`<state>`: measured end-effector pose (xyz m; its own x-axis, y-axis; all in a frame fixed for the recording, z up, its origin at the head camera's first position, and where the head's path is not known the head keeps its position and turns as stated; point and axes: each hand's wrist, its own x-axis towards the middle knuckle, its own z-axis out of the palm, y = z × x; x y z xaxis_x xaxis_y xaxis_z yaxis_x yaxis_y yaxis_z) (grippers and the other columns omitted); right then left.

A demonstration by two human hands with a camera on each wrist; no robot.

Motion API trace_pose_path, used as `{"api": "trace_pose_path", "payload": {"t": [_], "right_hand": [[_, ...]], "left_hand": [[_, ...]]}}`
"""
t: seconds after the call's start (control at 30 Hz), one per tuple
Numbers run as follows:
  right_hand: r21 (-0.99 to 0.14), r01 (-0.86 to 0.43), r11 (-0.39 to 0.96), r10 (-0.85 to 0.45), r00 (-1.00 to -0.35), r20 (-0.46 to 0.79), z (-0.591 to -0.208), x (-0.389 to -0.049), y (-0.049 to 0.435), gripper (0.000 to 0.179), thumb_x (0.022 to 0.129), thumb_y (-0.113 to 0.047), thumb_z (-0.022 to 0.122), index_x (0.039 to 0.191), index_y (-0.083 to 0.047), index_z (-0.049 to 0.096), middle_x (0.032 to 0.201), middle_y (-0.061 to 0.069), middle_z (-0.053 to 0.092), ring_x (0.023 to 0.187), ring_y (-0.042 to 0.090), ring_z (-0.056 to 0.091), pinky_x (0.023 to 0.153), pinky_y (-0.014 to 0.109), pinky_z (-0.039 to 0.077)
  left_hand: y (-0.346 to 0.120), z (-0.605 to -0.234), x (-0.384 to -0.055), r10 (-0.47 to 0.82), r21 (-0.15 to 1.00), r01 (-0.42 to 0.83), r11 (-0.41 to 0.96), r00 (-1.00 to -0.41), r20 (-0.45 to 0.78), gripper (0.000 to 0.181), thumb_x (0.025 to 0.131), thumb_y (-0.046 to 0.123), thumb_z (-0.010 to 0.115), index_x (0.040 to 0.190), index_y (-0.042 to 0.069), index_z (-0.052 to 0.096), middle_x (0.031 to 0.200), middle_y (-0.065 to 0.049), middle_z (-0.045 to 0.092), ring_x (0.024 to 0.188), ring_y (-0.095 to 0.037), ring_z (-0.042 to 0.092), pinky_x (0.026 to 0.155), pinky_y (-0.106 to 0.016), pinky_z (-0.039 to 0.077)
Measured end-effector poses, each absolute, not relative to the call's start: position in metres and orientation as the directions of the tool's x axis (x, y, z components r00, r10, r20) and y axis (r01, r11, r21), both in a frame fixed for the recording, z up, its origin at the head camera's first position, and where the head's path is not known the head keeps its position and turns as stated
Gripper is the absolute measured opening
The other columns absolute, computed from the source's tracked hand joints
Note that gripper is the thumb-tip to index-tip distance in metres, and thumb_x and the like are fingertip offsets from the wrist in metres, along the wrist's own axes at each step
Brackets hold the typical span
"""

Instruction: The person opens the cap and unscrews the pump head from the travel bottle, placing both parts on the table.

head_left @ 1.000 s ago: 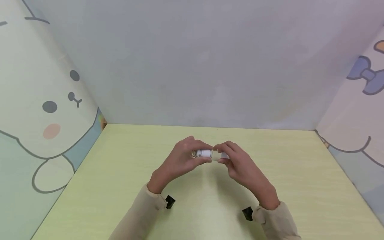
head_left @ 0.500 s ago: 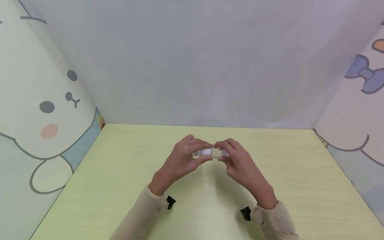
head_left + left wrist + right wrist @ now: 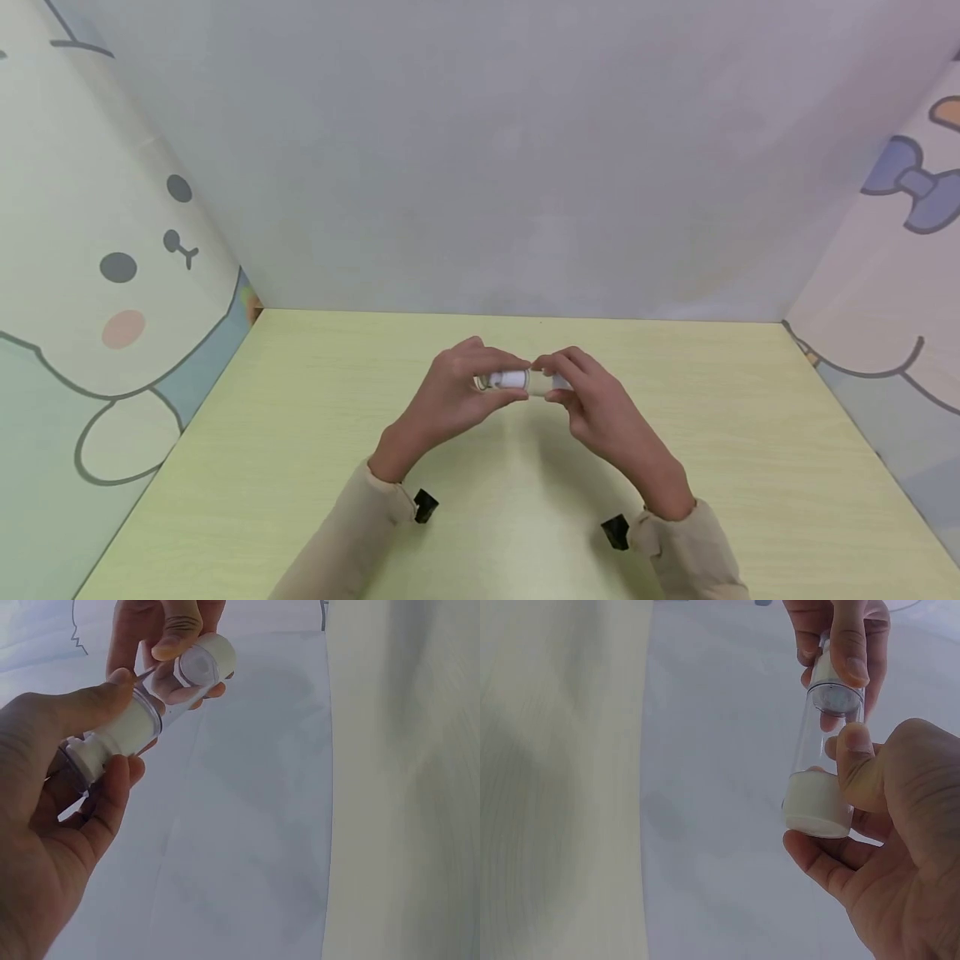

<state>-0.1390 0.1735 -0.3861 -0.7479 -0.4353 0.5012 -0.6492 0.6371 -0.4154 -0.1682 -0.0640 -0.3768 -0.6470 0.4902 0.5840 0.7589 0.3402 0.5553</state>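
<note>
A small clear pump bottle [image 3: 539, 383] is held sideways over the table by both hands. My left hand [image 3: 453, 396] pinches its pump end between thumb and fingers; the white pump part [image 3: 129, 729] shows inside a clear sleeve. My right hand [image 3: 600, 408] grips the other end, its thumb on the transparent body [image 3: 807, 742] and fingers around the white base [image 3: 819, 804]. Between the hands, a length of see-through tube shows in both wrist views, with no liquid visible in it. Fingers hide part of the pump end.
The pale yellow-green table [image 3: 300, 467] spreads under both arms. A grey-white wall [image 3: 510, 167] rises at its back edge, with cartoon-printed panels [image 3: 127, 208] at the sides. Small black devices [image 3: 617, 532] sit at the beige sleeve cuffs [image 3: 686, 542].
Both hands keep their hold on the bottle and have shifted only slightly. The head view has turned a touch.
</note>
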Motion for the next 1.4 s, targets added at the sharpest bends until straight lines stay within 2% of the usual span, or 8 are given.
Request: {"api": "trace_pose_path", "payload": {"t": [0.13,0.33,0.73,0.97,1.17,1.4], "right_hand": [[-0.432,-0.642,0.634,-0.438,-0.758,0.483,-0.385,-0.138,0.174,0.04,0.093,0.005,0.072,0.126,-0.013,0.063,0.115,-0.001,0.062,0.091,0.01,0.057,0.074,0.026,0.054],[-0.446,-0.635,0.631,-0.419,-0.763,0.493,-0.387,-0.14,0.178,0.043,0.09,0.011,0.072,0.125,-0.013,0.064,0.114,-0.001,0.064,0.092,0.013,0.061,0.075,0.026,0.055],[-0.495,-0.595,0.633,-0.464,-0.803,0.374,-0.389,-0.141,0.183,0.036,0.093,-0.005,0.076,0.125,-0.013,0.061,0.122,-0.002,0.062,0.099,0.013,0.063,0.081,0.031,0.059],[-0.512,-0.613,0.601,-0.514,-0.788,0.339,-0.392,-0.142,0.184,0.046,0.095,-0.008,0.075,0.139,-0.016,0.061,0.117,0.001,0.063,0.094,0.013,0.059,0.08,0.032,0.056],[-0.547,-0.565,0.618,-0.499,-0.819,0.282,-0.396,-0.142,0.184,0.041,0.096,-0.011,0.075,0.134,-0.02,0.062,0.117,0.001,0.064,0.097,0.01,0.059,0.085,0.033,0.056],[-0.583,-0.515,0.629,-0.484,-0.845,0.225,-0.4,-0.144,0.185,0.037,0.097,-0.013,0.075,0.131,-0.021,0.062,0.118,-0.002,0.064,0.101,0.012,0.063,0.088,0.035,0.057]], "left_hand": [[-0.066,-0.376,-0.17,0.489,0.6,0.732,0.322,-0.672,0.557,0.03,0.081,0.018,0.091,0.109,0.016,0.082,0.101,0.004,0.081,0.078,-0.008,0.054,0.064,-0.022,0.049],[-0.067,-0.376,-0.169,0.475,0.66,0.69,0.298,-0.707,0.524,0.028,0.083,0.018,0.09,0.109,0.02,0.082,0.1,0.007,0.081,0.079,-0.007,0.056,0.066,-0.023,0.052],[-0.069,-0.374,-0.17,0.515,0.59,0.726,0.354,-0.678,0.525,0.029,0.083,0.019,0.089,0.111,0.017,0.08,0.105,0.005,0.079,0.084,-0.01,0.056,0.07,-0.021,0.051],[-0.069,-0.372,-0.169,0.527,0.612,0.718,0.332,-0.679,0.511,0.026,0.085,0.016,0.088,0.109,0.014,0.08,0.109,0.003,0.069,0.097,-0.01,0.064,0.078,-0.024,0.057],[-0.071,-0.37,-0.171,0.528,0.587,0.717,0.375,-0.686,0.501,0.032,0.083,0.014,0.089,0.111,0.014,0.074,0.109,0.004,0.07,0.096,-0.01,0.067,0.082,-0.024,0.059],[-0.076,-0.368,-0.173,0.529,0.586,0.708,0.394,-0.696,0.485,0.033,0.082,0.009,0.089,0.11,0.01,0.073,0.111,-0.001,0.072,0.101,-0.018,0.068,0.084,-0.028,0.061]]}}
